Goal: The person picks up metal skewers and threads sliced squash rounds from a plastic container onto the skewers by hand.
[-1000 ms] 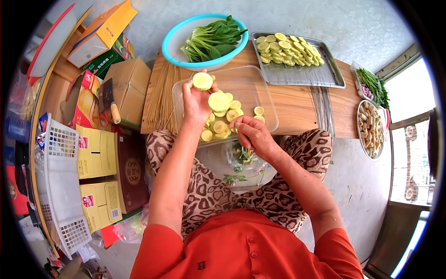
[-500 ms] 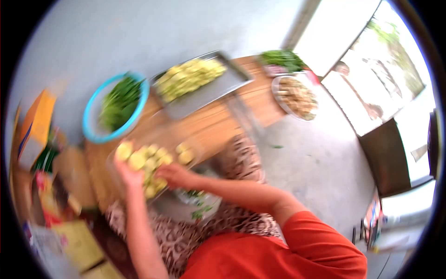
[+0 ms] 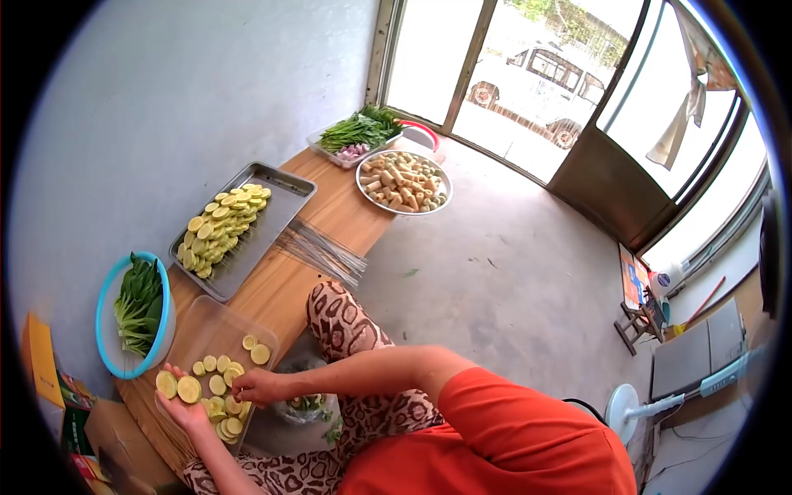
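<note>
Yellow slices, two, held in upturned left hand at tub's left end; right hand curled, grip unclear, nearer loose slices inside tub.

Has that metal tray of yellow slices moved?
No: against the wooden table, the metal tray lies in the same place, beside the blue-rimmed basin; only the view has swung.

Vehicle outside; white fan lower right; cardboard box lower left
</note>
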`<state>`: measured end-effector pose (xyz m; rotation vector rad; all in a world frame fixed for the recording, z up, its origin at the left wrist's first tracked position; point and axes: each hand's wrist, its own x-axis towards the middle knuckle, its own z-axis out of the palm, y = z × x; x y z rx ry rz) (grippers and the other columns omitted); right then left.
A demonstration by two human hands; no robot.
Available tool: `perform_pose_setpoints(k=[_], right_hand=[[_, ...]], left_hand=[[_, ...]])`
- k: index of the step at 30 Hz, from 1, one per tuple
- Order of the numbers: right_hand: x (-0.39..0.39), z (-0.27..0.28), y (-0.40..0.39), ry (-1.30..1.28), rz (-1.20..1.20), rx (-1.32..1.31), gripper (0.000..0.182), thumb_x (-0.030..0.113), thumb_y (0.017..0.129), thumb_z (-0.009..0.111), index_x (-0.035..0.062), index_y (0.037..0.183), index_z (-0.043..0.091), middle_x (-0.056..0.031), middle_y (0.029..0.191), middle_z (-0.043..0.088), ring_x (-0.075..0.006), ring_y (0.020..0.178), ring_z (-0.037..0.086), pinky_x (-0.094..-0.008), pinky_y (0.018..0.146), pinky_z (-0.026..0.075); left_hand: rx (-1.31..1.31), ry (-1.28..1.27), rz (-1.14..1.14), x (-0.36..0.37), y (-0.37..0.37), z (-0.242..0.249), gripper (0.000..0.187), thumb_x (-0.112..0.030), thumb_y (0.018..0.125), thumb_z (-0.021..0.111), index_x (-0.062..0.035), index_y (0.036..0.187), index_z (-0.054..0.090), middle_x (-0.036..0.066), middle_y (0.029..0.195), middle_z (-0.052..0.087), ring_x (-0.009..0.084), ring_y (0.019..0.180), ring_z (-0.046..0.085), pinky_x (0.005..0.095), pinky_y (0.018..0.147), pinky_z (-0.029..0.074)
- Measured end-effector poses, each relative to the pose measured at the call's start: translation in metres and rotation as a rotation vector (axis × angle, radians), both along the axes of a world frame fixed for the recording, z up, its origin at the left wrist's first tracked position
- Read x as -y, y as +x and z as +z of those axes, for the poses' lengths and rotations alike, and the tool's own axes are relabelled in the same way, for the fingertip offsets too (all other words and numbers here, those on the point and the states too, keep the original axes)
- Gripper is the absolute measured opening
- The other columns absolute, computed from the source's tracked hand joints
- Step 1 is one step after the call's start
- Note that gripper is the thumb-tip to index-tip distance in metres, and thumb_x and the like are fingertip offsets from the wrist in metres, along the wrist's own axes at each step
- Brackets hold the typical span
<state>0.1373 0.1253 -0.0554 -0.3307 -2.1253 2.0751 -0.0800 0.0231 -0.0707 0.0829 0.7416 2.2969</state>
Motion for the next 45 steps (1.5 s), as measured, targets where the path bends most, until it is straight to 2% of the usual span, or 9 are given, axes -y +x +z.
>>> perform_pose_setpoints(k=[4, 6, 7, 13, 30, 37, 41, 43, 45], right_hand=[[-0.026, 0.006, 0.007, 0.047, 0.014, -0.101, 0.014, 0.017, 0.090, 0.053, 0.0058, 0.095, 0.060, -0.0014, 0.067, 0.053, -0.0088, 0.052, 0.049, -0.0258, 0.047, 0.041], [-0.048, 0.002, 0.012, -0.131, -0.001, -0.105, 0.015, 0.020, 0.091, 0.054, 0.0094, 0.097, 0.062, 0.0013, 0.065, 0.049, -0.0082, 0.054, 0.045, -0.0237, 0.047, 0.037], [-0.062, 0.023, 0.022, -0.318, -0.027, 0.114, 0.017, 0.024, 0.091, 0.055, 0.0103, 0.098, 0.062, 0.0030, 0.065, 0.048, -0.0071, 0.055, 0.044, -0.0226, 0.047, 0.037], [-0.127, 0.087, 0.057, -0.036, -0.335, 0.123, 0.019, 0.016, 0.093, 0.051, 0.0013, 0.094, 0.063, -0.0018, 0.057, 0.050, -0.0104, 0.048, 0.046, -0.0245, 0.044, 0.037], [-0.315, 0.044, 0.045, -0.177, -0.788, 0.152, 0.015, 0.010, 0.088, 0.051, -0.0009, 0.088, 0.061, -0.0047, 0.054, 0.050, -0.0119, 0.038, 0.041, -0.0251, 0.034, 0.029], [-0.371, 0.031, -0.004, 0.041, -0.846, 0.257, 0.015, 0.012, 0.087, 0.052, 0.0013, 0.087, 0.062, -0.0045, 0.052, 0.050, -0.0123, 0.035, 0.039, -0.0255, 0.034, 0.030], [-0.391, 0.018, -0.027, 0.323, -0.863, 0.317, 0.017, 0.012, 0.083, 0.054, 0.0009, 0.082, 0.066, -0.0085, 0.054, 0.057, -0.0131, 0.039, 0.048, -0.0275, 0.037, 0.036], [-0.405, 0.009, -0.037, 0.591, -0.866, 0.424, 0.019, 0.016, 0.082, 0.054, 0.0017, 0.083, 0.067, -0.0098, 0.055, 0.060, -0.0123, 0.043, 0.053, -0.0280, 0.043, 0.041], [-0.418, -0.002, -0.042, 0.704, -0.854, 0.515, 0.021, 0.022, 0.082, 0.056, 0.0063, 0.086, 0.068, -0.0127, 0.067, 0.066, -0.0188, 0.059, 0.063, -0.0329, 0.056, 0.049]], left_hand=[[-0.068, -0.117, -0.104, -0.007, 0.019, 0.015, 0.056, -0.048, 0.094, 0.041, -0.0083, 0.134, 0.040, 0.012, 0.133, 0.047, 0.0265, 0.117, 0.048, 0.0390, 0.099, 0.039], [-0.076, -0.224, -0.124, -0.007, 0.024, 0.018, 0.061, -0.050, 0.092, 0.044, -0.0090, 0.137, 0.036, 0.013, 0.132, 0.047, 0.0263, 0.118, 0.048, 0.0394, 0.098, 0.037], [-0.105, -0.300, -0.141, -0.007, 0.025, 0.019, 0.063, -0.051, 0.092, 0.045, -0.0093, 0.138, 0.034, 0.013, 0.132, 0.047, 0.0258, 0.118, 0.048, 0.0393, 0.098, 0.037], [-0.193, -0.350, -0.132, -0.001, 0.036, 0.037, 0.047, -0.035, 0.091, 0.050, -0.0056, 0.128, 0.048, 0.013, 0.118, 0.055, 0.0217, 0.099, 0.058, 0.0326, 0.085, 0.045], [-0.360, -0.525, -0.137, -0.012, 0.054, 0.065, 0.037, -0.032, 0.095, 0.047, -0.0025, 0.116, 0.055, 0.009, 0.100, 0.063, 0.0151, 0.081, 0.062, 0.0268, 0.073, 0.048], [-0.515, -0.616, -0.174, -0.023, 0.057, 0.059, 0.031, -0.025, 0.097, 0.045, -0.0008, 0.113, 0.058, 0.007, 0.097, 0.063, 0.0124, 0.080, 0.061, 0.0246, 0.072, 0.047], [-0.602, -0.670, -0.186, -0.028, 0.057, 0.055, 0.030, -0.024, 0.097, 0.046, 0.0001, 0.112, 0.058, 0.007, 0.097, 0.063, 0.0118, 0.080, 0.060, 0.0246, 0.073, 0.048], [-0.633, -0.687, -0.210, -0.030, 0.056, 0.053, 0.030, -0.023, 0.097, 0.047, 0.0001, 0.112, 0.058, 0.007, 0.097, 0.063, 0.0117, 0.079, 0.060, 0.0242, 0.073, 0.048], [-0.638, -0.690, -0.214, -0.032, 0.057, 0.052, 0.030, -0.023, 0.097, 0.047, 0.0001, 0.113, 0.058, 0.007, 0.097, 0.063, 0.0115, 0.079, 0.060, 0.0242, 0.073, 0.048]])
